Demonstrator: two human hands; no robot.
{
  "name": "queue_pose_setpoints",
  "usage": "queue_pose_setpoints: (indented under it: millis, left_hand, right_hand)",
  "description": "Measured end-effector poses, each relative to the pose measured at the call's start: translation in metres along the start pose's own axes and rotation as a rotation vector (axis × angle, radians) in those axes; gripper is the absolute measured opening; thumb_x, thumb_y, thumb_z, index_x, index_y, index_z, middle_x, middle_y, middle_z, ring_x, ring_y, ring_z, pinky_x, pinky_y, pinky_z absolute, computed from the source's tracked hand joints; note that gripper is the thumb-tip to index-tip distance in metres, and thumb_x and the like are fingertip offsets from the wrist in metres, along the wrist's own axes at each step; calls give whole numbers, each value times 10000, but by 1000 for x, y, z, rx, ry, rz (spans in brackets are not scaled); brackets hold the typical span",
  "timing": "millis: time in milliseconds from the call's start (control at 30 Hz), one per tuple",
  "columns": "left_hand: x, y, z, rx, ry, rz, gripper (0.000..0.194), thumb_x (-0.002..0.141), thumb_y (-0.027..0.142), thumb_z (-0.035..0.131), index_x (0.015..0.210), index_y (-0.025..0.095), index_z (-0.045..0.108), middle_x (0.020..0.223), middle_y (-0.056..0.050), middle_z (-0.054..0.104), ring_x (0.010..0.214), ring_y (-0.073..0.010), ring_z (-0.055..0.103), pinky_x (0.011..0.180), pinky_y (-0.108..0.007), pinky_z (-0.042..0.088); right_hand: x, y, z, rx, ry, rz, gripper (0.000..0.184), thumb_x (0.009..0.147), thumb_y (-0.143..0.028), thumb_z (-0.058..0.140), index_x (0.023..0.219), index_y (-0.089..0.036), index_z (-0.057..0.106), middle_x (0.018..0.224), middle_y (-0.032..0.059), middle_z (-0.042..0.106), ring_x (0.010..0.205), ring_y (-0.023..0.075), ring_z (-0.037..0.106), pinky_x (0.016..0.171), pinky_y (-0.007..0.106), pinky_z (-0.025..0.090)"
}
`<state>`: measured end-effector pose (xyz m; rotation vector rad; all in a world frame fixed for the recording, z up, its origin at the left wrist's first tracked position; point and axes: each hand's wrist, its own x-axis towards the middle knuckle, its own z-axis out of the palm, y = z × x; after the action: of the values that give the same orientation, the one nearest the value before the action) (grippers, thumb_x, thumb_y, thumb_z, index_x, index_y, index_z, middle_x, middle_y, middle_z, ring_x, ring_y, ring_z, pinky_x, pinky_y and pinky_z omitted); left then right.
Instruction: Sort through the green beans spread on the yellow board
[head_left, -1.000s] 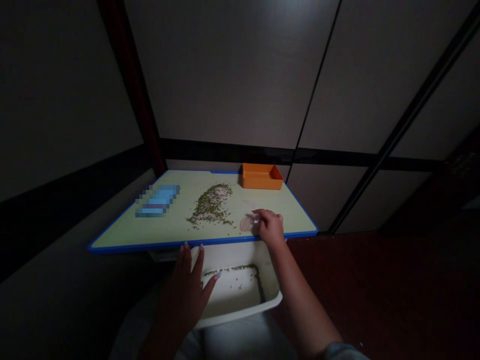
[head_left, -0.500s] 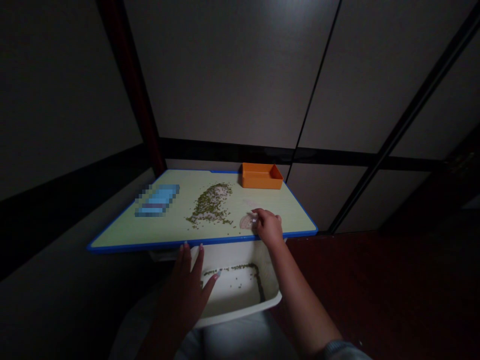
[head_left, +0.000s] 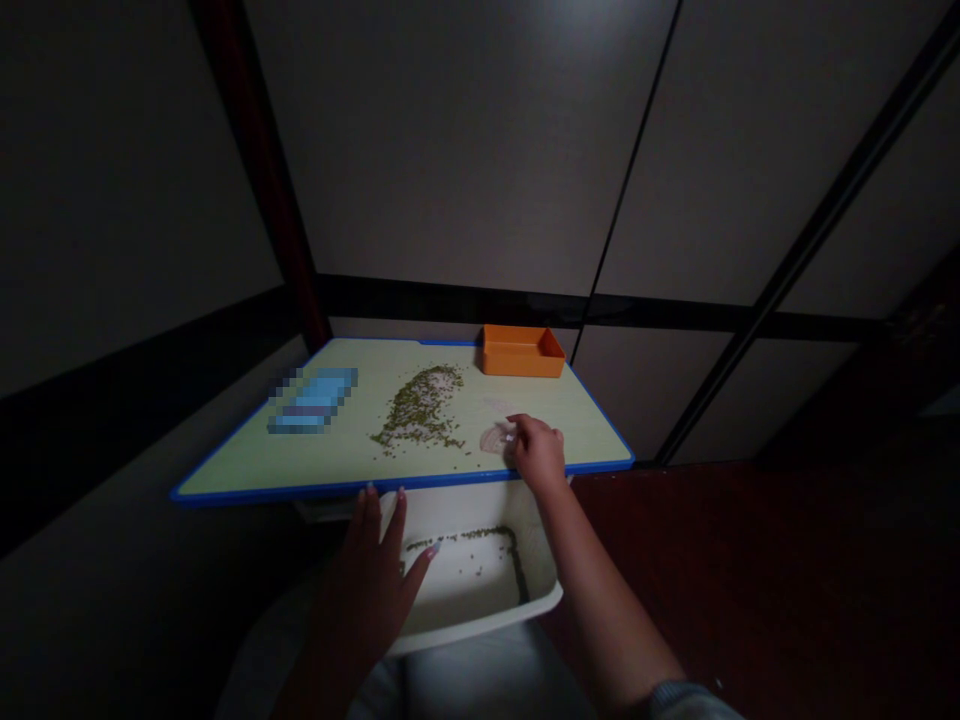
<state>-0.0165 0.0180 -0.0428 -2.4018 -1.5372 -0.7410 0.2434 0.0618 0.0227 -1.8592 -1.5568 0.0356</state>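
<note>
My right hand [head_left: 538, 450] is on the near right part of the light green tabletop [head_left: 330, 465], fingers curled down. A small pale glint shows at its fingertips, but what they hold, if anything, I cannot make out. Beside them is a faint pinkish half-round pattern [head_left: 493, 439]. To its left lies a spread of small green beans [head_left: 420, 405], like mung beans. My left hand [head_left: 375, 570] lies over the left side of a white plastic basin [head_left: 487, 628], fingers stretched and apart, their tips near the table's blue edge. Some beans line the basin's far and right inner edges.
An orange rectangular box [head_left: 523, 360] stands at the table's far right corner. A blurred blue rectangle [head_left: 315, 400] is on the left. Grey panels [head_left: 450, 150] rise behind the table. The basin sits below the near edge, above my lap, and dark red floor [head_left: 720, 560] lies to the right.
My right hand shifts very slightly at the same spot by the half-round pattern. The left hand, beans, basin and box stay in place.
</note>
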Motion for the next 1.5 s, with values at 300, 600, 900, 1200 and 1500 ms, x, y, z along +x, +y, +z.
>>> queue_pose_setpoints:
  millis: [300, 600, 900, 1200, 1500]
  left_hand:
    - [0, 0, 0, -3, -5, -12, 698, 837, 521, 466, 1396, 107, 405, 1516, -232, 324, 1427, -364, 241, 1076, -503, 389]
    - [1, -1, 0, 1, -21, -15, 697, 837, 521, 468, 1384, 92, 416, 1506, -260, 321, 1419, -379, 244, 1070, -512, 392]
    - [1, 1, -2, -21, -26, -28, 698, 836, 531, 460, 1388, 105, 413, 1522, -234, 306, 1423, -370, 243, 1072, -515, 391]
    - [2, 1, -2, -13, -49, -34, 701, 840, 533, 442, 1383, 91, 421, 1513, -254, 314, 1420, -377, 255, 1072, -509, 385]
    - [1, 1, -3, 9, -29, -4, 696, 854, 529, 427, 1386, 80, 417, 1504, -277, 314, 1417, -390, 258, 1076, -502, 377]
  right_hand:
    - [0, -8, 1, -30, -44, -71, 335, 845, -140, 459, 1106, -250, 638, 983, 53, 706, 962, 202, 591, 841, 330, 303]
    - [-1, -2, 5, 165, -6, -147, 314, 868, -149, 445, 1081, -244, 655, 988, 31, 700, 930, 180, 588, 874, 335, 321]
    - [-1, 0, 5, 115, -47, -134, 365, 816, -94, 452, 1069, -247, 665, 1019, 36, 699, 973, 191, 579, 901, 349, 326]
    - [-2, -1, 5, 125, -80, -190, 324, 851, -118, 460, 1071, -254, 654, 1004, 21, 705, 961, 187, 583, 885, 346, 306]
    - [-2, -1, 5, 135, -99, -201, 250, 886, -166, 471, 1033, -242, 659, 1006, 21, 712, 951, 184, 595, 889, 347, 302]
